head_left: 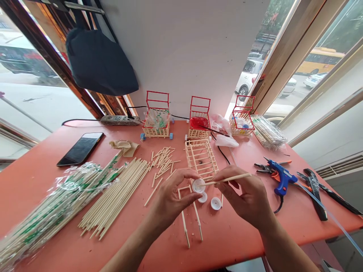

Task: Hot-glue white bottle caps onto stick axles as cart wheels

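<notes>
This looks like a small craft workspace in a streetside room, built around an orange-red table (232,234): a glue gun (282,177) and pliers (314,194) lie on its right side, wooden sticks (116,196) on its left, and a part-built stick frame (201,154) in its middle. Little stick carts (157,130) line the table's far edge. Beyond the table, windows (270,24) show a white car (248,75) and a yellow bus (321,60).

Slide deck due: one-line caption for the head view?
Left hand holds a white cap, right hand a wooden stick pointed at it, above an orange-red table.
</notes>
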{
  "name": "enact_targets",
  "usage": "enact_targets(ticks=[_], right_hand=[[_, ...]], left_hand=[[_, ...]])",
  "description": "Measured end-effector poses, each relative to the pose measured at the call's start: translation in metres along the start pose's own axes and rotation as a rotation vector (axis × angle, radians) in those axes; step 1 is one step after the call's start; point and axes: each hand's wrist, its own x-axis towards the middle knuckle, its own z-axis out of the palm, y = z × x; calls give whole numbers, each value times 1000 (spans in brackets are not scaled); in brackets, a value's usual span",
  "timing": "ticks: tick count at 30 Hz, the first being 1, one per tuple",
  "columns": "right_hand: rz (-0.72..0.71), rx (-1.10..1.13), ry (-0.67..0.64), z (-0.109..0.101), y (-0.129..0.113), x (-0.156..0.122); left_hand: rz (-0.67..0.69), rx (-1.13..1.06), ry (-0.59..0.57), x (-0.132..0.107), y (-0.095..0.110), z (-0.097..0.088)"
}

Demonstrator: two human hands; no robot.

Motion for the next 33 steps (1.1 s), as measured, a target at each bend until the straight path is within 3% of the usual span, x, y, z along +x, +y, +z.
enact_targets(ticks=[10, 23, 33], right_hand=[[14, -22, 26, 1, -2, 1], [226, 139, 33, 2, 14, 4], [241, 112, 86, -10, 21, -2]], left_hand=[[-11, 3, 1, -2, -1, -1], [-68, 21, 21, 4, -3, 1], [10, 103, 0, 15, 7, 10]])
